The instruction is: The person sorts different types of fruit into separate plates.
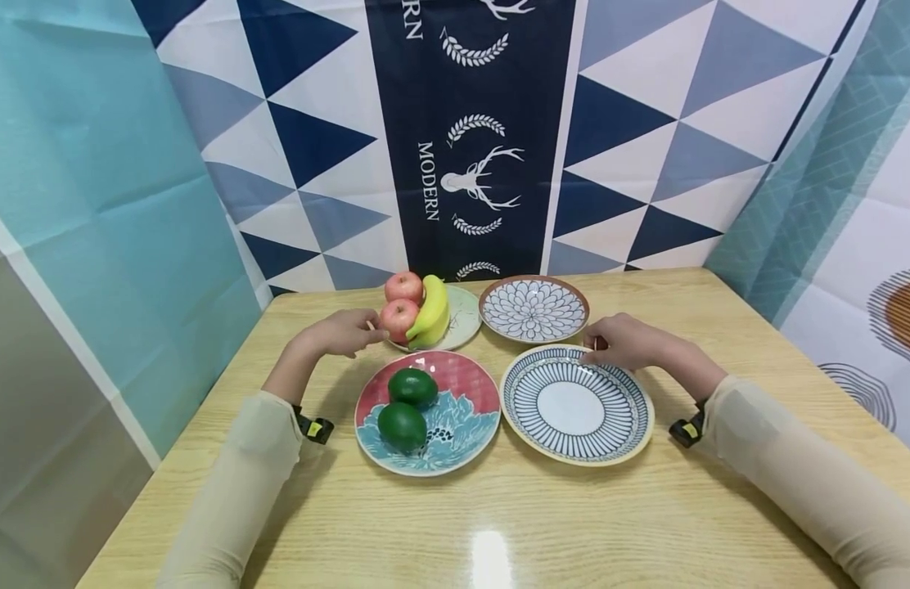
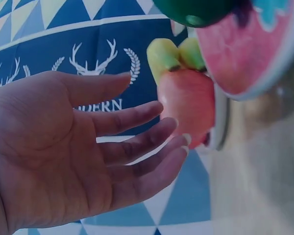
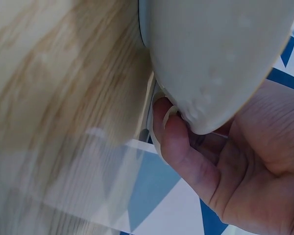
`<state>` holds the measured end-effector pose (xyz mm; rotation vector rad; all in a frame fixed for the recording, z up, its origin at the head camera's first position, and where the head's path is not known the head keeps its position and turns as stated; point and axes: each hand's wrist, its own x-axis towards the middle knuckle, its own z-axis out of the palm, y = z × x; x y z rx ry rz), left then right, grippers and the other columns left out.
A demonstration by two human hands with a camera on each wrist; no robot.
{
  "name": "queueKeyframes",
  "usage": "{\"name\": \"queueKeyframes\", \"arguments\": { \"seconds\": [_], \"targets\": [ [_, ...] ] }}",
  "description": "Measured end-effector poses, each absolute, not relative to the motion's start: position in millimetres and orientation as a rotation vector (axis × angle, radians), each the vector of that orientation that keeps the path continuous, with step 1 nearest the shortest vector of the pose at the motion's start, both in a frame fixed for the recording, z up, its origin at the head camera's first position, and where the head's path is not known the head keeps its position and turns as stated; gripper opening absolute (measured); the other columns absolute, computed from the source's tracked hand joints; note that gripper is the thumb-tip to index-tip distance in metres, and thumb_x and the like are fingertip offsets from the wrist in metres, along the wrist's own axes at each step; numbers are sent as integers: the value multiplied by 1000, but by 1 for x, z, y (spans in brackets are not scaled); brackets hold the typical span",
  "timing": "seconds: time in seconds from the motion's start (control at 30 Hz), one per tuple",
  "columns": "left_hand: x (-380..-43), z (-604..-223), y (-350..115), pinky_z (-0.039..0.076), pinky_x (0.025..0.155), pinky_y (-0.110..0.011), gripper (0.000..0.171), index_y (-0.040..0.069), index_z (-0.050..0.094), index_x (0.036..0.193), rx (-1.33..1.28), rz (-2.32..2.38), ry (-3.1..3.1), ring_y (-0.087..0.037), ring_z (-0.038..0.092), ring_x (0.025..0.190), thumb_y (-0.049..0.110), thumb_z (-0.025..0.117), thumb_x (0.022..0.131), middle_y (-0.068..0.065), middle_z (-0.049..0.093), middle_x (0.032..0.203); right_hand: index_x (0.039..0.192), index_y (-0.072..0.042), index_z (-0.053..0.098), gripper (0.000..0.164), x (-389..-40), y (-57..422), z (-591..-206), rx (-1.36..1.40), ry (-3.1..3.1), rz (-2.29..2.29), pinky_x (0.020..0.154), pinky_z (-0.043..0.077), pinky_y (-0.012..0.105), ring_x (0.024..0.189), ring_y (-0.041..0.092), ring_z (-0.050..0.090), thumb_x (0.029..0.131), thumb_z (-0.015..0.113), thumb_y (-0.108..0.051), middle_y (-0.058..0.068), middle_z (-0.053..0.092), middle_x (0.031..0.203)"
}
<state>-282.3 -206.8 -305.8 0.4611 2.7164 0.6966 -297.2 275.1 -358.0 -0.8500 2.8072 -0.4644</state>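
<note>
My right hand point(image 1: 628, 342) grips the far right rim of a blue-and-white striped plate point(image 1: 570, 409). In the right wrist view, curled fingers point(image 3: 179, 142) sit under the rim of the plate point(image 3: 215, 63); the thumb is hidden. My left hand point(image 1: 344, 331), fingers loosely spread, is beside the front red apple point(image 1: 398, 321) and holds nothing. Whether its fingertips touch the apple point(image 2: 188, 103) I cannot tell. That apple, another apple point(image 1: 404, 288) and yellow bananas point(image 1: 433, 311) lie on a pale green plate point(image 1: 466, 315).
A red-and-blue flowered plate point(image 1: 470, 376) in the middle bears two dark green oval fruits point(image 1: 402, 427). Behind the striped plate stands a brown-rimmed plate point(image 1: 533, 309) with a petal pattern. Patterned cloth point(image 1: 470, 164) hangs behind the wooden table point(image 1: 396, 532).
</note>
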Motion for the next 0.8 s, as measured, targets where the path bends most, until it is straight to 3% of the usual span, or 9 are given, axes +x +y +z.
{"name": "queueKeyframes", "arguments": {
  "seconds": [0.27, 0.57, 0.8],
  "targets": [
    [-294, -271, -174, 54, 97, -50, 46, 1, 56, 141, 498, 564, 2834, -34, 58, 114, 31, 60, 106, -18, 64, 129, 94, -10, 69, 17, -297, 274, -358, -852, 2811, -473, 55, 48, 30, 57, 13, 56, 100, 75, -24, 0, 62, 78],
    [-319, -250, -132, 51, 100, -45, 35, 3, 62, 128, 467, 357, 2903, -31, 56, 112, 29, 59, 105, -15, 64, 122, 95, -10, 69, 16, -298, 277, -359, -827, 2807, -458, 55, 48, 31, 56, 14, 57, 101, 74, -24, 1, 61, 77],
    [-345, -259, -116, 50, 99, -43, 30, 4, 62, 123, 401, 331, 2953, -28, 58, 110, 28, 59, 105, -13, 64, 122, 93, -11, 68, 16, -298, 276, -361, -817, 2802, -449, 57, 49, 32, 61, 14, 58, 101, 73, -24, 1, 63, 79]
  ]
}}
